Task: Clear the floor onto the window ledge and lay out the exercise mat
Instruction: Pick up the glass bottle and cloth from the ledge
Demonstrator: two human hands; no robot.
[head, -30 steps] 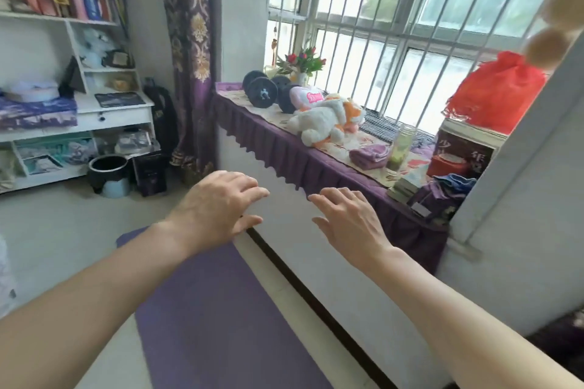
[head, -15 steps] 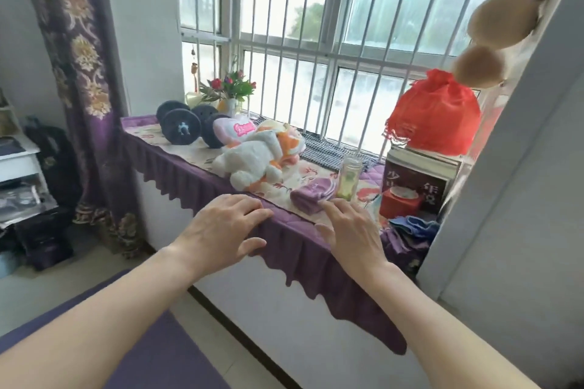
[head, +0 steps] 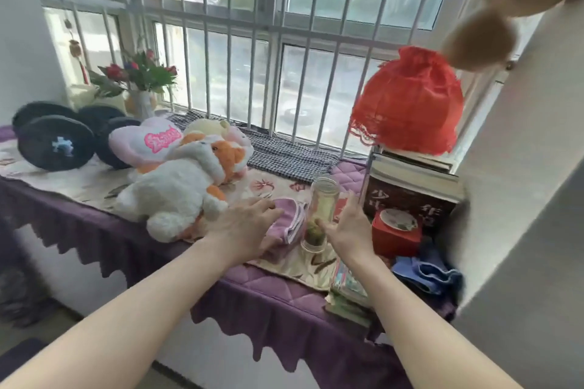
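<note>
The window ledge (head: 271, 290) is draped in purple quilted cloth and crowded with things. My left hand (head: 243, 227) lies palm down, fingers apart, on a folded pink-purple cloth (head: 292, 221) near the front edge. My right hand (head: 347, 227) is beside a clear glass bottle (head: 322, 199) with green matter at its bottom; the thumb and fingertips touch its right side without closing round it. A corner of the purple exercise mat (head: 19, 357) shows on the floor at lower left.
A white and orange plush toy (head: 177, 189), a pink cushion and dark dumbbells (head: 53, 142) fill the ledge's left. A red lace bag (head: 410, 101) sits on stacked books (head: 410, 180) at right, above a red box (head: 395, 234), blue cloth (head: 426, 275) and booklets (head: 347, 287). Flowers (head: 139, 73) stand by the barred window.
My view has turned from the mat on the floor up to the ledge. Both hands have moved forward, the left onto the folded cloth and the right up to the bottle.
</note>
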